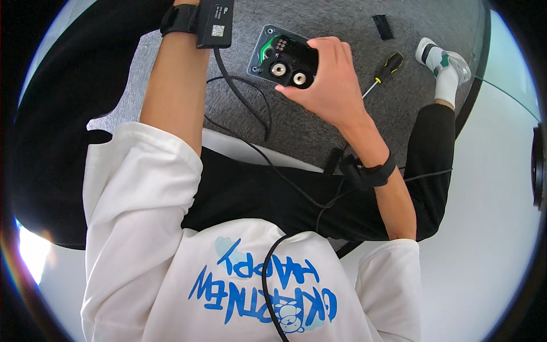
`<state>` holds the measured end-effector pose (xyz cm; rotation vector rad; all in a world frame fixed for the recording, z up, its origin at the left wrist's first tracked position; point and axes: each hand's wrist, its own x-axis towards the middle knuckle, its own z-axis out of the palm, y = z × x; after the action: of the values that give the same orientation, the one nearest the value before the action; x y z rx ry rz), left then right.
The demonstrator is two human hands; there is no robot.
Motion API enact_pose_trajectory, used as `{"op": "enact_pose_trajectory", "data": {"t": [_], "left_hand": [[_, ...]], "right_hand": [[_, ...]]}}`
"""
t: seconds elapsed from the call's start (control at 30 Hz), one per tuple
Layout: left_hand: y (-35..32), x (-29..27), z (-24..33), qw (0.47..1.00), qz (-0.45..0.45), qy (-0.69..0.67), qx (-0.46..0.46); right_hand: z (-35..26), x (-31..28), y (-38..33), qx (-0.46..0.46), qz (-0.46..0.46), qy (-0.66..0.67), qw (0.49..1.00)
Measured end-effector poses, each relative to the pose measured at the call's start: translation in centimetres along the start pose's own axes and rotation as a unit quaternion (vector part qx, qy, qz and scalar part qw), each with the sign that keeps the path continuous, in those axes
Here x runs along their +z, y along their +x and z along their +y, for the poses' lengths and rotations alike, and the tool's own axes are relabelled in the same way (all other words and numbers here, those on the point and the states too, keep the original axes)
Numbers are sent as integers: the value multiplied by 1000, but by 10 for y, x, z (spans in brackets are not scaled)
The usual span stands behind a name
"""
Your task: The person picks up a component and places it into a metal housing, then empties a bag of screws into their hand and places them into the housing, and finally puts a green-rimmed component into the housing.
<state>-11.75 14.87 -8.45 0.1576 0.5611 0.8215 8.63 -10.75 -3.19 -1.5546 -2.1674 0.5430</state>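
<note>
Most of the scene is taken up by grey carpet (pixel 245 16), flanked on the right by a smooth white surface (pixel 484 194), and across it black trousers (pixel 245 191) are spread, with the legs parted. The lower middle is filled by a white T-shirt (pixel 239 273), printed in blue and crossed by a black cable (pixel 264 279). Up at the left, the left forearm (pixel 174 91) is stretched to the upper edge, where the left hand is cut off; how far open it is, or what is held by it, cannot be told. And here is the action: by the right hand (pixel 330 85), half closed, a squarish device (pixel 293 54) is gripped at its right side, the thumb set along the lower edge, the fingers curled round the upper corner. The device is held over the carpet, between the legs, its black face turned up; whether the carpet is touched cannot be told. Near the right knee, a white shoe (pixel 457 65) is seen. Against the left wrist a black box (pixel 215 24) is strapped. A black-and-yellow screwdriver (pixel 390 65) is laid just beside the right hand, a small black strip (pixel 383 27) beyond it. On the device, two round metal fittings (pixel 278 69) are shown.
</note>
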Motion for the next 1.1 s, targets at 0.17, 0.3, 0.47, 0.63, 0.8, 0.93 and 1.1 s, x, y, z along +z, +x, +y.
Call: {"op": "enact_pose_trajectory", "data": {"t": [0.17, 0.3, 0.47, 0.63, 0.8, 0.93, 1.1], "left_hand": [[1, -1, 1, 999, 14, 22, 23], [4, -6, 8, 1000, -14, 2, 12], [2, -7, 10, 996, -89, -15, 6], [-3, 4, 8, 999, -37, 0, 37], [-3, 3, 11, 999, -17, 6, 38], [-2, 1, 12, 999, -39, -5, 24], [-6, 0, 15, 998, -44, -12, 31]], "right_hand": [[14, -4, -5, 9, 36, -16, 999], [12, -7, 0, 2, 41, -29, 999], [5, -3, -1, -36, 35, -24, 998], [4, -8, -4, -38, 10, -31, 999], [-6, -4, -2, -48, 6, -24, 999], [-7, 5, 2, -57, 7, -6, 998], [-7, 0, -1, -2, -6, 32, 999]]}}
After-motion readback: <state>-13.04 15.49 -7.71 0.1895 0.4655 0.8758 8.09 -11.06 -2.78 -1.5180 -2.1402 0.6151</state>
